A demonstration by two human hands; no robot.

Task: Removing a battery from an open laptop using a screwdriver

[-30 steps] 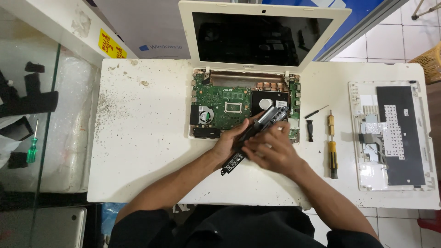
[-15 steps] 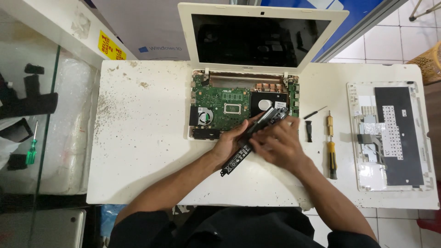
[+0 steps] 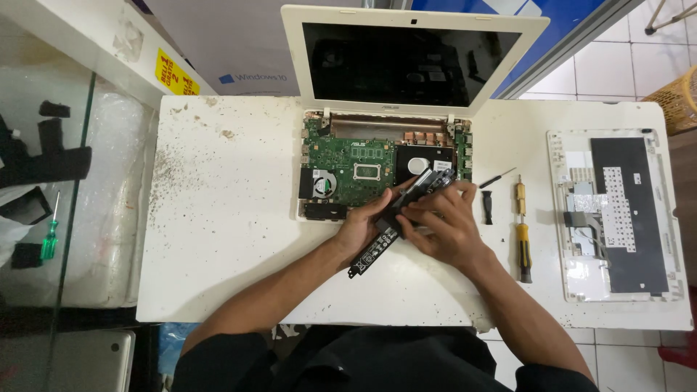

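We hold the long black battery pack (image 3: 396, 221) in both hands, tilted over the front edge of the opened laptop base (image 3: 356, 170) on the white desk (image 3: 218, 218). Left hand (image 3: 363, 229) fingers wrap its middle, right hand (image 3: 443, 225) fingers pinch its upper end. Yellow-handled screwdriver (image 3: 523, 243) lies just right; detached keyboard cover (image 3: 617, 214) sits well apart.

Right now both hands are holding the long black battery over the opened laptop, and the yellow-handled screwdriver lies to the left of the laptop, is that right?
Not quite. In the head view both hands hold the long black battery over the opened laptop, but the yellow-handled screwdriver lies to the right of it.
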